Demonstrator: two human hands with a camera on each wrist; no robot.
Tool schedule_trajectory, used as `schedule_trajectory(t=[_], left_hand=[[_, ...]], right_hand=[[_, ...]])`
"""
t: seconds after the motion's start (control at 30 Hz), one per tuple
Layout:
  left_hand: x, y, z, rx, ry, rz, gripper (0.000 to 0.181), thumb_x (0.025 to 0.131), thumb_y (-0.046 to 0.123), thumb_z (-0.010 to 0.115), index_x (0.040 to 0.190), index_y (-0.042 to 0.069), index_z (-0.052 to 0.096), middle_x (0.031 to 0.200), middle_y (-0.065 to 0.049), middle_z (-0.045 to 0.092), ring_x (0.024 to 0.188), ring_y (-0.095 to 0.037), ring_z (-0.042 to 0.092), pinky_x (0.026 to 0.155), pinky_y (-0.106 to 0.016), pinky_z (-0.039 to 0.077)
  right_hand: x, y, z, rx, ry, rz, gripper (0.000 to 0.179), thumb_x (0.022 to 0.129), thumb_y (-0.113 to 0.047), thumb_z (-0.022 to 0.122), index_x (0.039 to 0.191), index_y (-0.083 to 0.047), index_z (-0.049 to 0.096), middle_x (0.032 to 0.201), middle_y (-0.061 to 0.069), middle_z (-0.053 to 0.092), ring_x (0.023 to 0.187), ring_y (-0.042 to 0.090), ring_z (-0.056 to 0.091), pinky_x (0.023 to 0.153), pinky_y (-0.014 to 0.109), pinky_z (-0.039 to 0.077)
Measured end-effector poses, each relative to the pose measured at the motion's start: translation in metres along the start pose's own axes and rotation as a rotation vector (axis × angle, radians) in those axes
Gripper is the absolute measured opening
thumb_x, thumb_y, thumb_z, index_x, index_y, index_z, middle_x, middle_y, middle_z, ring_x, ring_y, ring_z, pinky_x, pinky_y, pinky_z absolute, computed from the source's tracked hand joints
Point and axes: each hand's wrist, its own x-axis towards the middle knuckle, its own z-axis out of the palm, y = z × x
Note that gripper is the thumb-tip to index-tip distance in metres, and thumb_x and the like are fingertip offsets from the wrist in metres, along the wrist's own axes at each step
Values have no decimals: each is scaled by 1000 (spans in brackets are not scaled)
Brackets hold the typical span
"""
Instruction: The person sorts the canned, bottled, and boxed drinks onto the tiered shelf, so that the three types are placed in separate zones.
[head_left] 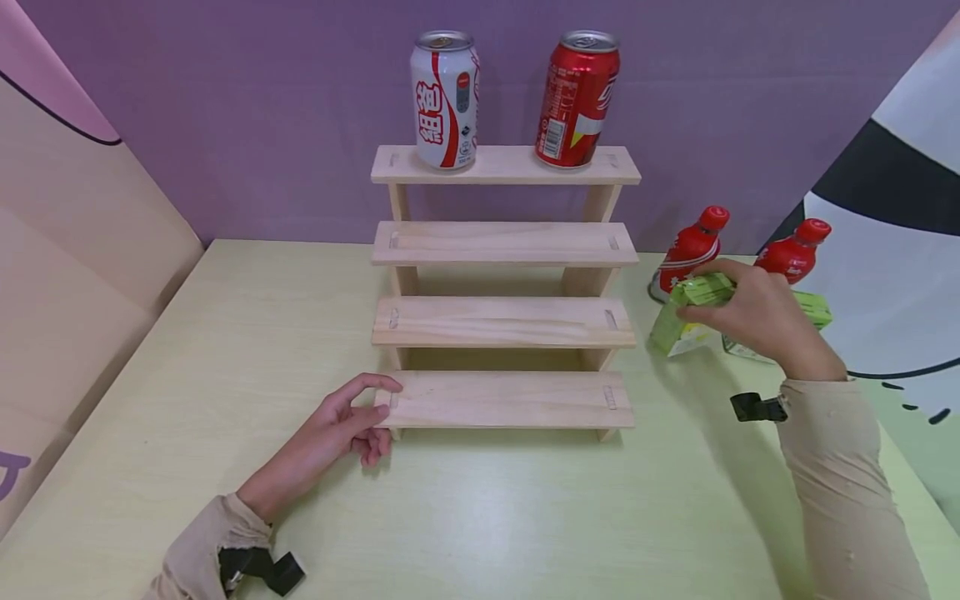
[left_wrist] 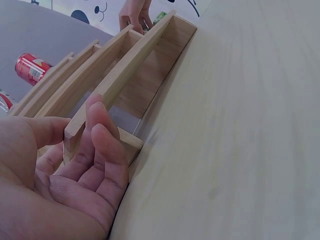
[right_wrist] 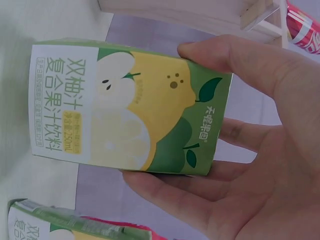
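Observation:
My right hand (head_left: 765,315) grips a green juice carton (head_left: 684,329) between thumb and fingers at the right of the table. In the right wrist view that carton (right_wrist: 125,110) shows its fruit-printed face, with the thumb on one side and fingers on the other. A second green juice carton (head_left: 813,308) stands behind the hand, partly hidden. My left hand (head_left: 333,429) holds the left end of the lowest step of a wooden tiered shelf (head_left: 502,400). Seen from the left wrist, thumb and fingers of the left hand (left_wrist: 75,185) curl round that board's end.
On the top tier stand a white can (head_left: 444,100) and a red can (head_left: 577,100). Two red bottles (head_left: 686,250) (head_left: 787,254) are behind the cartons. A purple backdrop (head_left: 300,125) rises behind the table (head_left: 187,400).

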Motion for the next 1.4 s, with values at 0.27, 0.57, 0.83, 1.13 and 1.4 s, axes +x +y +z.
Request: schedule_trajectory(t=[0.27, 0.57, 0.83, 1.13, 1.4], left_hand=[[1, 1, 0, -1, 1, 0, 32, 105, 22, 52, 136, 14, 46, 75, -16, 65, 64, -19, 58, 56, -29, 50], [1, 2, 0, 8, -4, 4, 33, 105, 23, 53, 136, 14, 45, 75, -17, 65, 64, -19, 59, 56, -28, 51], [1, 3, 0, 13, -10, 4, 33, 105, 22, 53, 136, 14, 45, 75, -16, 65, 64, -19, 59, 57, -29, 51], [2, 2, 2, 2, -14, -17, 32, 105, 23, 53, 136, 15, 46, 76, -17, 65, 65, -20, 59, 57, -29, 51], [1, 0, -1, 5, -5, -17, 32, 105, 23, 53, 135, 15, 46, 76, -18, 65, 64, -20, 59, 56, -29, 51]], right_hand=[[-1, -18, 1, 24, -38, 3, 70, 79, -32, 84, 136, -5, 53, 114, 26, 57, 94, 40, 51, 57, 39, 52], [-4, -28, 1, 32, 18, -65, 64, 79, -26, 84, 132, -6, 56, 109, 24, 60, 87, 37, 54, 56, 34, 48], [-15, -38, -6, 90, 105, -55, 72, 78, -23, 84, 135, -5, 43, 112, 24, 58, 88, 39, 56, 60, 42, 53], [-29, -47, 1, 177, 287, -75, 70, 80, -25, 82, 136, -8, 43, 113, 20, 62, 91, 39, 62, 65, 12, 42], [-29, -53, 10, 199, 411, -256, 58, 77, -16, 87, 130, -11, 65, 125, 12, 66, 109, 33, 61, 80, -2, 33]])
